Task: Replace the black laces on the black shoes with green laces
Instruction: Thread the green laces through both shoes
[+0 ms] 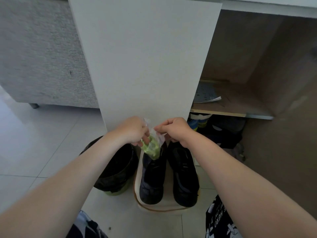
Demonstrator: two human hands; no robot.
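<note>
The task is only beginning: the left hand (134, 130) is gripping a clear packet (160, 137) of green laces (151, 148) while the right hand (175, 129) is pinching its top edge, fingers curled, just above the black shoes (151, 179) standing together on a pale mat (159, 207); the shoes are apparently keeping their black laces, though darkness is obscuring the eyelets; most fingertips are hiding behind the packet.

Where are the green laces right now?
Head view, centre: the green laces sit inside a clear packet pinched by the left hand and right hand, just above the left black shoe's opening.
</note>
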